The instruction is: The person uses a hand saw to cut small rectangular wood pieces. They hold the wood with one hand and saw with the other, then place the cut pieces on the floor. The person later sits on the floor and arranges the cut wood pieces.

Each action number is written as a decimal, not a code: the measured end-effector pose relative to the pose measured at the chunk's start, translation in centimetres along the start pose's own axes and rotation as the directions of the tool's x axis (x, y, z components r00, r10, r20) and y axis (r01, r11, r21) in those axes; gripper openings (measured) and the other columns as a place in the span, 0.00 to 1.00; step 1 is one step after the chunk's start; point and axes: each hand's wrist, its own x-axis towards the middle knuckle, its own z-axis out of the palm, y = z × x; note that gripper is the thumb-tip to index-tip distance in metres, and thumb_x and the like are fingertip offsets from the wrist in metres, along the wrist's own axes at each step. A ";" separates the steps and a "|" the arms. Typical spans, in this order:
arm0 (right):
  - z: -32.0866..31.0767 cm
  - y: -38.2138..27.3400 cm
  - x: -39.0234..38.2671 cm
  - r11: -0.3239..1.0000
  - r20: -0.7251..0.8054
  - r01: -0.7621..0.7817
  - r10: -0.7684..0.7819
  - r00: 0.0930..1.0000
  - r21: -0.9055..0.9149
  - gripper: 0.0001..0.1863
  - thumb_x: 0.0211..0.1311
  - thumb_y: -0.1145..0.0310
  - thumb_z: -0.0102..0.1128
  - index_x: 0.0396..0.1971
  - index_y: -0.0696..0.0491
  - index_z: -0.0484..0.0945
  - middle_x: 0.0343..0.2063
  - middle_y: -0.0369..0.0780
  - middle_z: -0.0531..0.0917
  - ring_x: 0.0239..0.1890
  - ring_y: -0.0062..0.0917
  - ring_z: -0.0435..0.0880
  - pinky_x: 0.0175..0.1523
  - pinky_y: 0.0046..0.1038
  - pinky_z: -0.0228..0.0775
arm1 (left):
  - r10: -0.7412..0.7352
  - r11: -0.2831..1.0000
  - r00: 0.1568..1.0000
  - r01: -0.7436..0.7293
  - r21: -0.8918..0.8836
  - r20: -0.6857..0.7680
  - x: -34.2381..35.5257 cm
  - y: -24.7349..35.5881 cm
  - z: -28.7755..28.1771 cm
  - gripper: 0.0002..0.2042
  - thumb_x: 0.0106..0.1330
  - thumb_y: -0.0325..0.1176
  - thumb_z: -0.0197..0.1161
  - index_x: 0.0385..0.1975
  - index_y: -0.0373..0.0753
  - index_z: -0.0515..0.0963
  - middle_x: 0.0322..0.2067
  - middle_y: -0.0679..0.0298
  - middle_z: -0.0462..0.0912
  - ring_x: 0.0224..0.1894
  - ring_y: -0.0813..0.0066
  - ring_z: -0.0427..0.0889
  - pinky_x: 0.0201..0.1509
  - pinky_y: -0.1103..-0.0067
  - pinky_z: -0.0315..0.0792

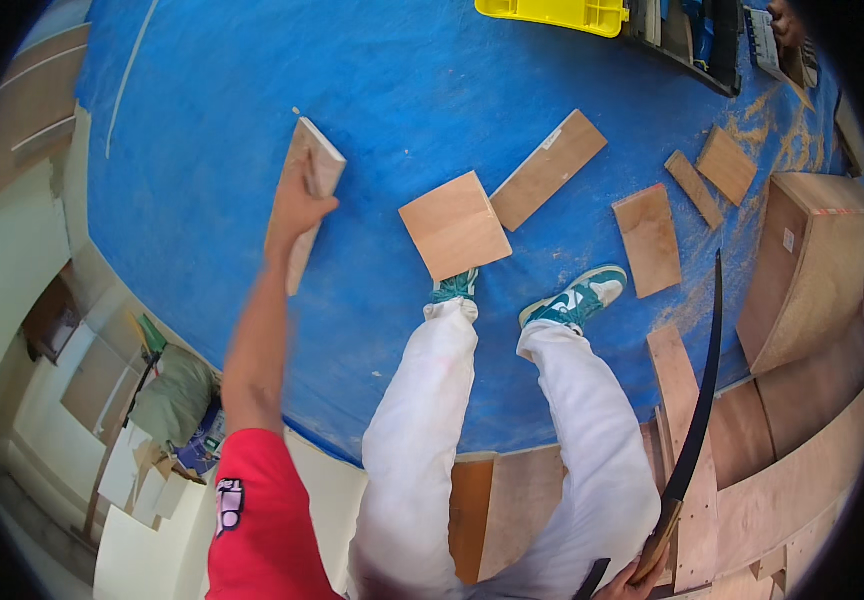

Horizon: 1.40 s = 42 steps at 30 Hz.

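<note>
My left hand (304, 205) grips a narrow wooden board (320, 175) on the blue sheet, left of centre, with the thumb along one side. At the lower right my right hand (632, 585) holds a saw (702, 400) by its wooden handle, the long dark blade pointing up. A square board (455, 225) lies just beyond my left shoe, touching or very near a longer rectangular board (547, 170) behind it. Smaller pieces, a rectangle (647, 240), a strip (694, 188) and a square (727, 163), lie to the right.
The blue sheet (192, 120) bears sawdust at right. An open black toolbox with yellow lid (552, 12) and another person's hand (787, 25) are at the top right. A wooden box (817, 260) and stacked planks (772, 480) lie right; a bundle (172, 400) sits lower left.
</note>
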 end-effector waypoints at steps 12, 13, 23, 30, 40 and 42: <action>0.7 -1.8 -1.8 0.972 0.047 -0.023 0.013 0.999 0.232 0.27 0.63 0.83 0.54 0.64 0.66 0.71 0.52 0.47 0.82 0.53 0.29 0.81 0.60 0.28 0.71 | 0.088 0.996 0.995 -0.088 0.010 0.036 -1.7 11.3 -2.3 0.29 0.64 0.27 0.59 0.68 0.35 0.71 0.46 0.43 0.86 0.46 0.54 0.87 0.51 0.68 0.79; 0.7 -2.2 -1.8 0.974 0.057 -0.023 0.010 0.998 0.227 0.27 0.63 0.83 0.55 0.63 0.66 0.71 0.50 0.47 0.83 0.51 0.27 0.82 0.58 0.27 0.72 | 0.095 0.995 0.995 -0.096 0.020 0.038 -2.0 13.6 -1.5 0.29 0.64 0.27 0.60 0.69 0.35 0.70 0.49 0.40 0.85 0.50 0.48 0.87 0.55 0.66 0.78; 0.7 -0.3 -2.0 0.960 0.028 -0.066 0.060 0.998 0.272 0.27 0.57 0.80 0.62 0.60 0.63 0.77 0.42 0.50 0.87 0.43 0.30 0.87 0.52 0.30 0.77 | 0.368 0.897 0.910 -0.401 0.186 0.189 -3.3 27.4 13.4 0.37 0.58 0.26 0.66 0.71 0.37 0.66 0.64 0.38 0.73 0.66 0.41 0.72 0.70 0.58 0.68; 0.2 1.9 -3.1 0.943 0.091 -0.146 0.123 0.988 0.299 0.29 0.55 0.78 0.62 0.61 0.59 0.78 0.44 0.54 0.87 0.45 0.45 0.88 0.53 0.36 0.77 | 0.098 0.984 0.929 -0.145 0.108 0.356 -7.2 32.6 15.3 0.26 0.59 0.35 0.67 0.59 0.33 0.76 0.49 0.38 0.81 0.54 0.42 0.81 0.59 0.58 0.75; -1.3 0.2 -6.3 0.928 0.043 0.011 -0.029 0.999 0.371 0.29 0.57 0.72 0.63 0.63 0.51 0.77 0.45 0.51 0.86 0.45 0.51 0.85 0.51 0.44 0.76 | 0.144 0.973 0.759 -0.226 0.049 0.635 -25.2 35.8 3.8 0.29 0.61 0.48 0.70 0.59 0.38 0.79 0.45 0.46 0.87 0.49 0.48 0.86 0.56 0.63 0.79; -1.6 -0.2 -7.0 0.930 0.153 -0.094 0.041 0.987 0.356 0.30 0.58 0.73 0.63 0.63 0.49 0.77 0.44 0.51 0.86 0.44 0.51 0.85 0.50 0.46 0.76 | 0.173 0.976 0.732 -0.219 -0.012 0.659 -29.5 36.1 0.7 0.26 0.66 0.47 0.69 0.59 0.37 0.78 0.45 0.45 0.87 0.47 0.54 0.88 0.52 0.66 0.80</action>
